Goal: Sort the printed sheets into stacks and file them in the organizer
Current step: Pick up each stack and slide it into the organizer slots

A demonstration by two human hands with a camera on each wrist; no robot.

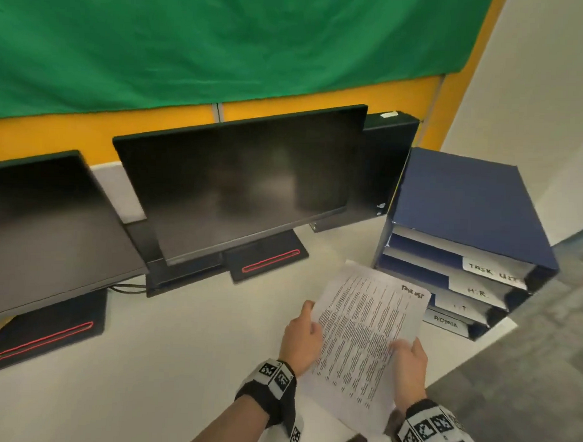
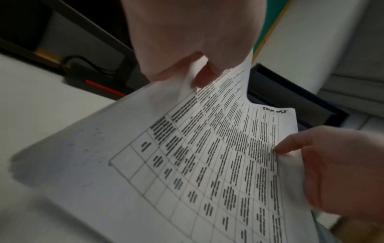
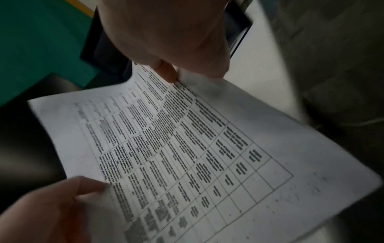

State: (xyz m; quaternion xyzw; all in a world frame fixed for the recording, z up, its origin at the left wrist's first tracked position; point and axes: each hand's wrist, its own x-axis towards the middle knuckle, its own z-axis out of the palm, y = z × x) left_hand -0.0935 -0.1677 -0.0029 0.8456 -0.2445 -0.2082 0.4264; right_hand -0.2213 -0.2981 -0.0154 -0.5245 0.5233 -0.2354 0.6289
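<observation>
A stack of printed sheets [image 1: 362, 335] with a text table and a handwritten heading in one corner is held above the white desk, in front of the organizer. My left hand [image 1: 304, 333] grips its left edge, thumb on top. My right hand [image 1: 409, 360] pinches the right edge. The wrist views show the sheets [image 2: 207, 164] [image 3: 176, 148] close up, with the left hand [image 2: 187, 69] and the right hand [image 3: 172, 72] pinching opposite edges. The blue organizer [image 1: 475, 207] stands at the right, with labelled shelves holding papers; the top label [image 1: 493, 269] reads "TASK LIST".
Two dark monitors [image 1: 238, 179] [image 1: 45, 232] on black stands line the back of the white desk [image 1: 146, 364]. A green cloth [image 1: 223, 43] hangs over a yellow partition. The desk's right edge runs just past the organizer, with grey floor [image 1: 526, 377] beyond.
</observation>
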